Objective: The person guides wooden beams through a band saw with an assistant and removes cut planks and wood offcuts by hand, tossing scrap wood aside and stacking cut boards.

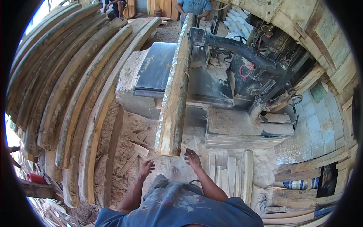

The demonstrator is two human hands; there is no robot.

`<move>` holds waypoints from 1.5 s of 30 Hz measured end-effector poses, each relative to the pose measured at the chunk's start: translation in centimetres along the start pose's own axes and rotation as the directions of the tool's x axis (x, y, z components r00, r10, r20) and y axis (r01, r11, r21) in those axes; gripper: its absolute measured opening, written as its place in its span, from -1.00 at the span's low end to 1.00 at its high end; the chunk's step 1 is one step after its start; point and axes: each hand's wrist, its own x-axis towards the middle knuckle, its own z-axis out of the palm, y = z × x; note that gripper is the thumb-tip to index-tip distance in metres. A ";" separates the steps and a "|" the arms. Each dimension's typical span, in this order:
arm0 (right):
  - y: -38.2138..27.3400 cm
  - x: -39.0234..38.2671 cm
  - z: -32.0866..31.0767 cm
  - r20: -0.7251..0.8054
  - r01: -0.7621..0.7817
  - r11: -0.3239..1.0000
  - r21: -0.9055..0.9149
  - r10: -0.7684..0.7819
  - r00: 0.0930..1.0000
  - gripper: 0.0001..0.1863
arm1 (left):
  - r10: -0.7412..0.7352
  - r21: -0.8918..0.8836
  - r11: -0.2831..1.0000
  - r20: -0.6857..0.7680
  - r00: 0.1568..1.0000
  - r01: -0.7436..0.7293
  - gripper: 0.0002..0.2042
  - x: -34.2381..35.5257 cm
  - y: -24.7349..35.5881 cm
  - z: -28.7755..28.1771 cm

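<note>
A long squared log (172, 117) with bark left along its edges lies across the black table (155, 66) of a sawing machine, its near end jutting toward me. My right hand (193, 160) is just below that end at its right corner, fingers apart, with no visible grip on the wood. Lower and to the left, my left hand (146, 168) is held in the air with loosely bent fingers and nothing in it. At the far end a co-worker in a blue shirt (193, 5) stands with both hands by the log.
Many curved timbers (75, 90) are stacked on the left. The machine's dark arm (245, 51) reaches over the table from the right. A dusty block (247, 126) stands right of the log, with cut planks (230, 176) below it. Sawdust and wood scraps (138, 145) cover the floor.
</note>
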 end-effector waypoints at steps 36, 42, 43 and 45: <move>4.3 -18.7 8.2 0.390 -0.136 0.941 0.310 0.004 0.921 -0.04 | 0.752 0.024 0.620 0.266 0.603 -0.784 -0.48 -12.5 -6.5 0.2; 8.6 -20.6 9.1 0.420 -0.143 0.938 0.317 -0.003 0.908 0.07 | 0.743 0.035 0.618 0.301 0.598 -0.786 -0.54 -14.1 -9.3 -0.5; 8.7 -21.3 9.2 0.430 -0.134 0.943 0.304 -0.010 0.903 0.08 | 0.729 0.047 0.631 0.303 0.613 -0.774 -0.53 -15.2 -9.3 -0.5; 9.0 -22.6 9.4 0.444 -0.151 0.941 0.304 0.001 0.896 0.09 | 0.728 0.036 0.633 0.312 0.611 -0.773 -0.53 -17.9 -8.8 -0.3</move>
